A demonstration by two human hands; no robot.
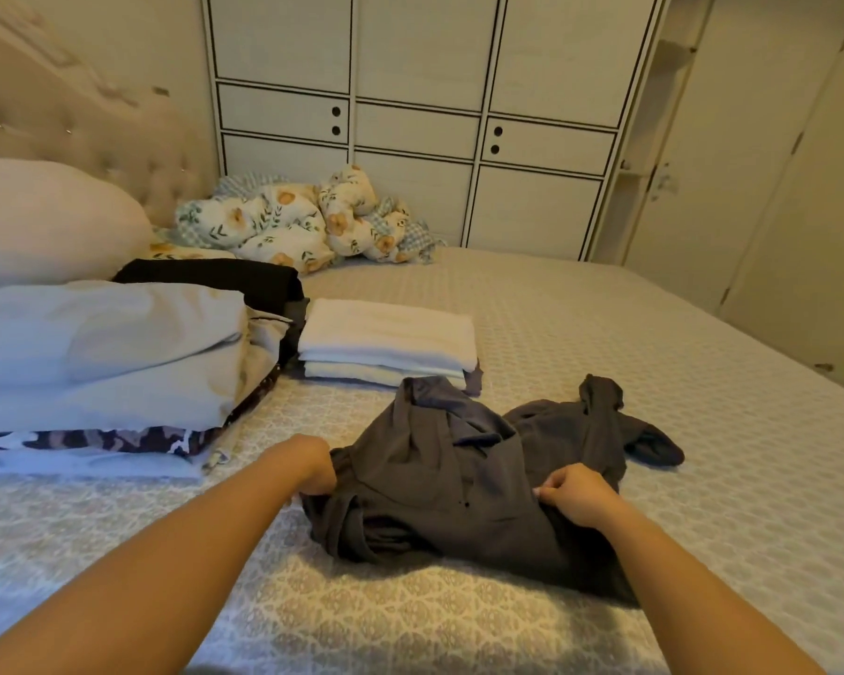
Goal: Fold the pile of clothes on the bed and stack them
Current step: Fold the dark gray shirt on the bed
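Note:
A crumpled dark grey garment (464,484) lies on the patterned bedspread (702,382) in front of me. My left hand (313,467) grips its left edge with curled fingers. My right hand (578,496) pinches the cloth on its right side. Just behind the garment sits a stack of folded white and cream clothes (386,341) on a greyish-purple piece. To the left of that stack lies folded black clothing (225,280).
A pile of pale bedding (108,348) over a dark patterned layer lies at the left, with a pink pillow (45,216) behind it. A bunched floral blanket (303,221) sits at the bed's far edge before a white wardrobe (410,114). The tufted headboard (69,114) is far left.

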